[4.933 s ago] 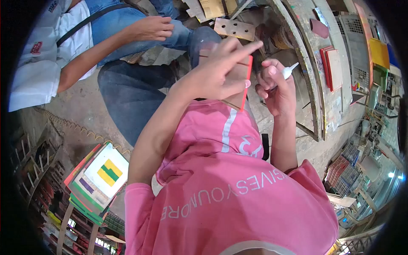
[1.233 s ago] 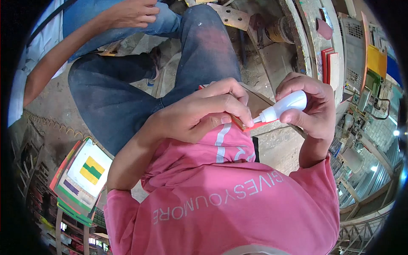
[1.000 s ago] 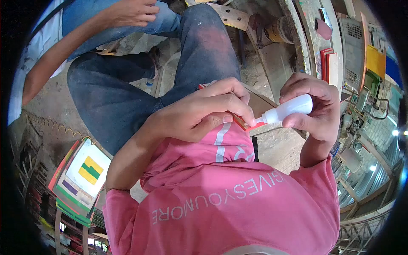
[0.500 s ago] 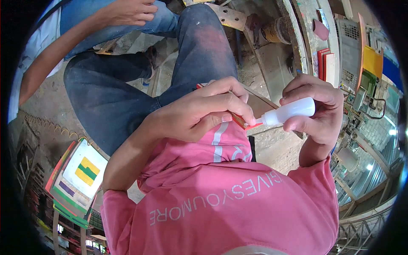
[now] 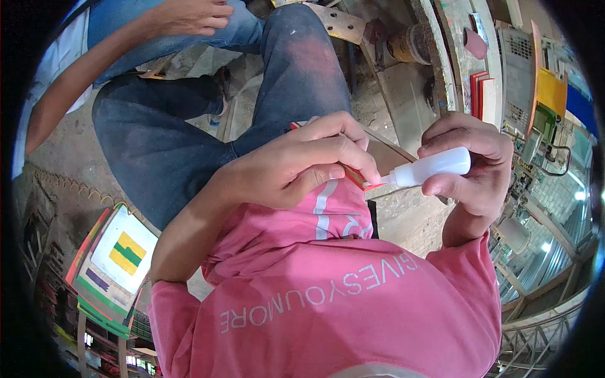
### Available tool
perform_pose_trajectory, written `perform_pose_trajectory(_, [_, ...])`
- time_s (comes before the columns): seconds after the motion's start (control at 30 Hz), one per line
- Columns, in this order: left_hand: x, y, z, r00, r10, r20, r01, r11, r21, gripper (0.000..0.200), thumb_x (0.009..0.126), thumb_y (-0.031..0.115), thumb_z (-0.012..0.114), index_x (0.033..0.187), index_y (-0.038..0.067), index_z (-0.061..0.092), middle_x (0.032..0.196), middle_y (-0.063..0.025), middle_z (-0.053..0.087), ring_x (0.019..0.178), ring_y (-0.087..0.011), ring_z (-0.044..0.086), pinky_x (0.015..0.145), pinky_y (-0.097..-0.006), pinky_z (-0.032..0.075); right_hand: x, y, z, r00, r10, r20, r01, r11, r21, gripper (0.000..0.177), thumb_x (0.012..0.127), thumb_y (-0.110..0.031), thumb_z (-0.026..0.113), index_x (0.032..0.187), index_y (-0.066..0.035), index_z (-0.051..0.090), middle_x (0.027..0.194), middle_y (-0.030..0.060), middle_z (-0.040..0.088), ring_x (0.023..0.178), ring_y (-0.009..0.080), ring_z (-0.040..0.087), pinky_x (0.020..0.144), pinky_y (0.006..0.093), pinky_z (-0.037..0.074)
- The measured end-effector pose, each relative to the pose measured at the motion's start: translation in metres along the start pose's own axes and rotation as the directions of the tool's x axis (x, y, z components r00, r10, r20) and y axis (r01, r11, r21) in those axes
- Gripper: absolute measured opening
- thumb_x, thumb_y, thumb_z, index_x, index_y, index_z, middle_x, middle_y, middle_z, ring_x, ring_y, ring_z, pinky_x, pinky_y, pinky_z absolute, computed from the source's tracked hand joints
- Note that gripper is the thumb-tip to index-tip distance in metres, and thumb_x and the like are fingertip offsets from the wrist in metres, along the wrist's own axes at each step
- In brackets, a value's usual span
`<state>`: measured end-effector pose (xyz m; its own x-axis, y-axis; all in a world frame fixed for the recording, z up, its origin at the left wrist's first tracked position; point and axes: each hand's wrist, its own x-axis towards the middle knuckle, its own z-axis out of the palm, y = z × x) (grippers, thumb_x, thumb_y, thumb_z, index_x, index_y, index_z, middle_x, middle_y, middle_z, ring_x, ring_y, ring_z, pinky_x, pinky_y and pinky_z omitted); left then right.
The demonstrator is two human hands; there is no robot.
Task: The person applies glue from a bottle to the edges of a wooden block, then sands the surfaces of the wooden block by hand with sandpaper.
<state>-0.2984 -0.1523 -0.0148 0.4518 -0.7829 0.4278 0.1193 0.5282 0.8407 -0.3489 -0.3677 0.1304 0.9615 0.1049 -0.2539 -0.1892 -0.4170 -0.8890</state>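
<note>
Between the thumb and fingers of my right hand (image 5: pixel 476 157) is a small white squeeze bottle (image 5: pixel 435 167), tilted with its nozzle pointing left. The nozzle tip reaches a thin red-edged piece (image 5: pixel 373 186) beside my left fingertips; whether it touches cannot be made out. My left hand (image 5: pixel 309 157) is closed on that piece over my lap, and its fingers hide most of it.
Another person's hand (image 5: pixel 192 16) rests on their jeans at upper left. A bench (image 5: pixel 444 57) at upper right carries several red-and-white pieces (image 5: pixel 484 97). Stacked coloured sheets (image 5: pixel 120 258) stand at lower left, near a coiled yellow hose (image 5: pixel 75 188).
The bottle and my right hand have shifted very slightly right and down. My left hand stays nearly still around the red-edged piece.
</note>
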Motion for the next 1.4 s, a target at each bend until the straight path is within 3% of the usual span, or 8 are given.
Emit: perform_pose_trajectory(1.4, [-0.0013, 0.0032, 0.0019, 0.999, -0.039, -0.033, 0.038, 0.999, -0.035, 0.037, 0.083, -0.019, 0.047, 0.108, 0.006, 0.060, 0.107, -0.0149, 0.051, 0.100, -0.0232, 0.056, 0.085, -0.0311, 0.052, -0.0017, -0.0081, 0.0070, 0.998, -0.029, -0.060, 0.025, 0.998, -0.065, 0.035, 0.055, -0.015, 0.089, 0.083, 0.001, 0.074, 0.076, 0.0126, 0.067, 0.069, 0.0188, 0.065, 0.059, 0.0262, 0.046])
